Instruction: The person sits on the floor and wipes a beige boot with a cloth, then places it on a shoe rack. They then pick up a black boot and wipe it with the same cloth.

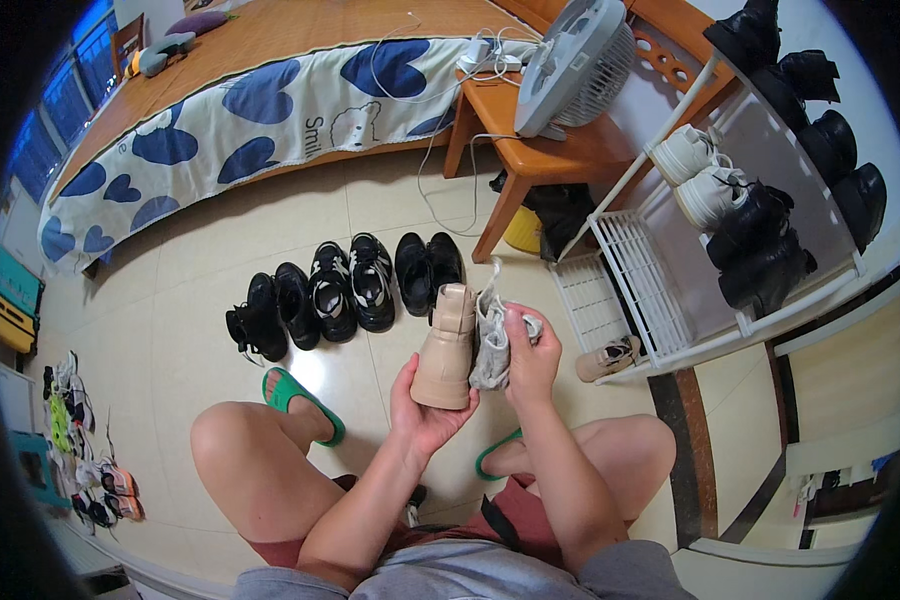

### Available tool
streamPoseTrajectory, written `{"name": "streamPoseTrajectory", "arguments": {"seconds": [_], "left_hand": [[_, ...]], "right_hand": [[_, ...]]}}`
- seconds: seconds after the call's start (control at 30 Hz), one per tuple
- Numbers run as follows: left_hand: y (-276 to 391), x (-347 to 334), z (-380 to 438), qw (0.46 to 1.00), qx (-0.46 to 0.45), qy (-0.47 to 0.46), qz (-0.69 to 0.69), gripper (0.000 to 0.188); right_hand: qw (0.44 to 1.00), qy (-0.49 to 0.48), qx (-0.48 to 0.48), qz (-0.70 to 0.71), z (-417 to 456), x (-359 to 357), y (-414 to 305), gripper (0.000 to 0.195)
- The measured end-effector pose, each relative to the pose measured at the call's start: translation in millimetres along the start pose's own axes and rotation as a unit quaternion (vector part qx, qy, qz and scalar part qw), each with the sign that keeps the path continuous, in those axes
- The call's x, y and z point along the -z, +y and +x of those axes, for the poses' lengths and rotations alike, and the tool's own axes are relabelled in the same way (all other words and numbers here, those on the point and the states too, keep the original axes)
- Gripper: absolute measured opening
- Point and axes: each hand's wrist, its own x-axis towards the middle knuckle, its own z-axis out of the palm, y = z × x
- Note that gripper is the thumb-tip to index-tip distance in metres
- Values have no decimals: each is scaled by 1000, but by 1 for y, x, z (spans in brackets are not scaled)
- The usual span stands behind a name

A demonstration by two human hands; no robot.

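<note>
A beige ankle boot point(444, 360) is held upright in my left hand point(433, 420), its heel end resting on the palm and fingers. Just right of the boot, my right hand point(532, 356) grips a crumpled light grey cloth point(491, 352), which touches or nearly touches the boot's side. Beyond my hands, several black shoes stand side by side on the tiled floor, among them a pair of black sneakers with white stripes point(352, 289) and a plain black pair point(429, 271). Another beige shoe point(607, 360) lies at the foot of the rack.
At right stands a white metal shoe rack point(641, 285) with white sneakers point(694, 176) and black boots point(765, 251). A wooden chair point(521, 161) holds a fan point(577, 71) and a power strip, its cable trailing to the floor. More shoes point(82, 450) lie at far left. A bed point(285, 45) stands ahead.
</note>
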Motion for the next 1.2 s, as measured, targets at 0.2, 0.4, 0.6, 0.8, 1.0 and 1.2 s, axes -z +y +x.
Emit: {"name": "streamPoseTrajectory", "arguments": {"seconds": [0.2,0.4,0.6,0.8,1.0,1.2], "left_hand": [[7,-6,-4,999,-4,-24,30,56],[19,-1,-12,998,-25,-45,45,55],[19,-2,-9,992,-44,-67,95,57],[9,6,-4,974,-29,-135,178,60],[18,6,-6,976,-103,-67,182,54],[37,-1,-4,935,-220,-4,280,53]], "right_hand": [[968,-112,137,-180,-28,-14,-2,41],[935,-153,183,-261,-45,-23,-14,46],[955,-117,165,-216,-51,-19,-5,36],[993,-64,50,-84,-22,-7,2,27],[977,-85,69,-184,-46,-14,-2,30],[958,-181,-28,-221,-47,-9,-2,31]]}}
